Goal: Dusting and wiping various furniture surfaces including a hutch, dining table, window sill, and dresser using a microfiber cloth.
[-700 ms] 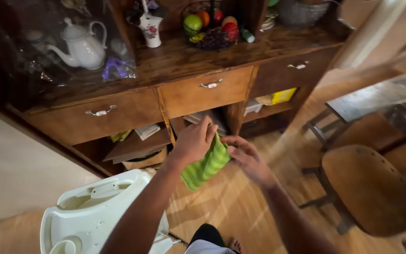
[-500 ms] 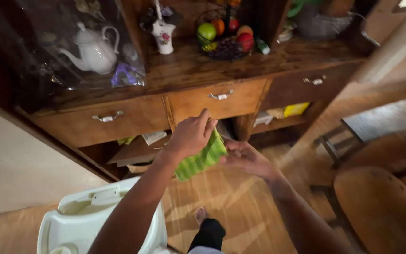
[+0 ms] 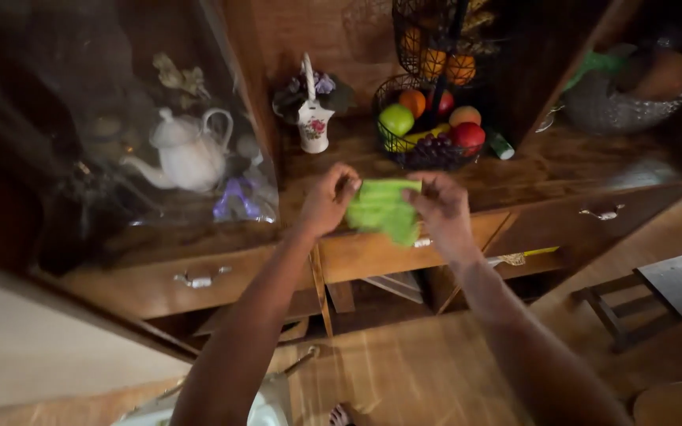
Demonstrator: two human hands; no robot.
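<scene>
A green striped cloth (image 3: 384,209) is stretched between both my hands in front of a wooden cabinet. My left hand (image 3: 327,199) pinches its left edge and my right hand (image 3: 442,207) grips its right edge. The cloth hangs over the front of the cabinet's wooden counter (image 3: 530,170), just below a wire basket of fruit (image 3: 429,134).
A small flowered white vase (image 3: 313,122) stands left of the basket. A white teapot (image 3: 187,154) sits behind a glass door. Drawers with metal handles (image 3: 199,278) run under the counter. A woven basket (image 3: 621,99) is at the right, a bench (image 3: 672,296) at the lower right.
Both hands rose with the cloth from low by the drawers to counter height. My right hand took hold of the cloth's right edge. The view tilted up.
</scene>
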